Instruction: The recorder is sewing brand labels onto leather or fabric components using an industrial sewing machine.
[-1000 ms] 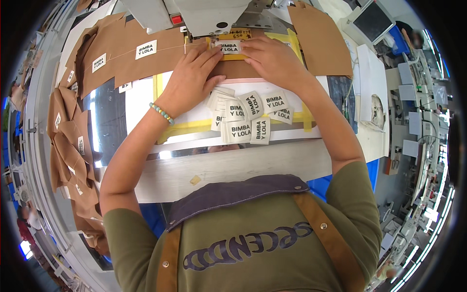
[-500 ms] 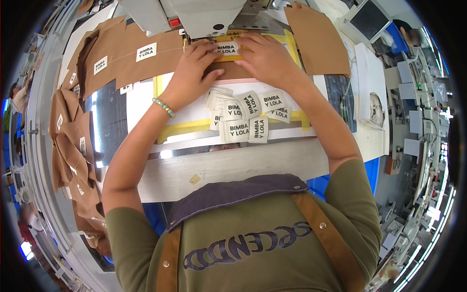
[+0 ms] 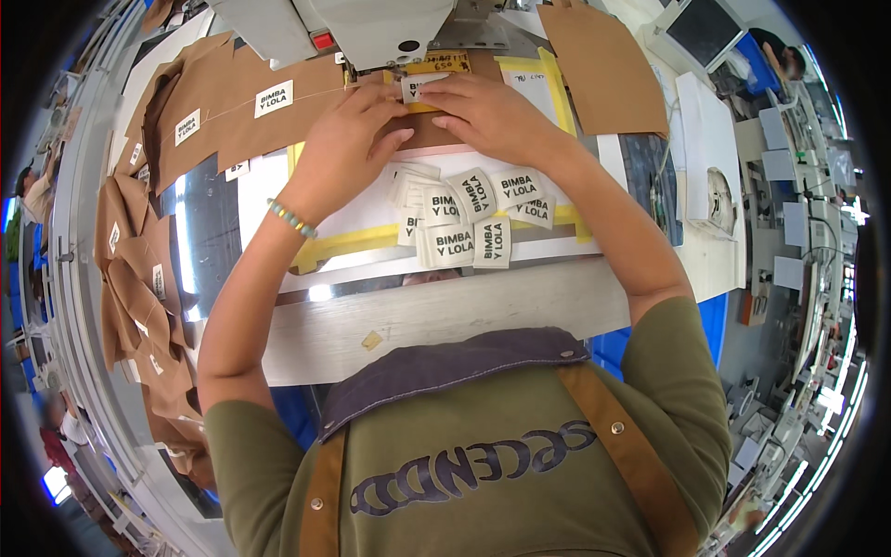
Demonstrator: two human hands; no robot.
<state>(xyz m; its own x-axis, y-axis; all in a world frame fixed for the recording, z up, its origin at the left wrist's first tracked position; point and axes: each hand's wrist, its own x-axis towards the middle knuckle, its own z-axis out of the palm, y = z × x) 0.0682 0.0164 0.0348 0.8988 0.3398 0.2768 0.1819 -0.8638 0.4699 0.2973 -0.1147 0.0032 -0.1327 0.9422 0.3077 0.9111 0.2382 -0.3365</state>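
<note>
Under the sewing machine head (image 3: 376, 32), a white printed label (image 3: 414, 88) lies on a brown fabric piece (image 3: 432, 132). My left hand (image 3: 357, 125) rests flat left of the label, its fingertips close to the machine's needle area and its thumb apart. From the other side, my right hand (image 3: 497, 113) lays its outstretched fingers over the label's right part. A yellow template strip (image 3: 436, 63) shows just beyond the label. Several loose white labels (image 3: 455, 244) lie in an overlapping pile on the white work surface, nearer to me.
A chain of brown pieces with labels (image 3: 274, 98), joined by thread, runs left and hangs in a heap (image 3: 139, 269) over the table's left side. More brown pieces (image 3: 608, 70) lie at the back right. A monitor (image 3: 701, 37) and a white box (image 3: 710, 176) stand farther right.
Both hands have slid left, and the label and brown fabric have moved left with them. My right fingers now cover more of the label. The loose pile has stayed in place.
</note>
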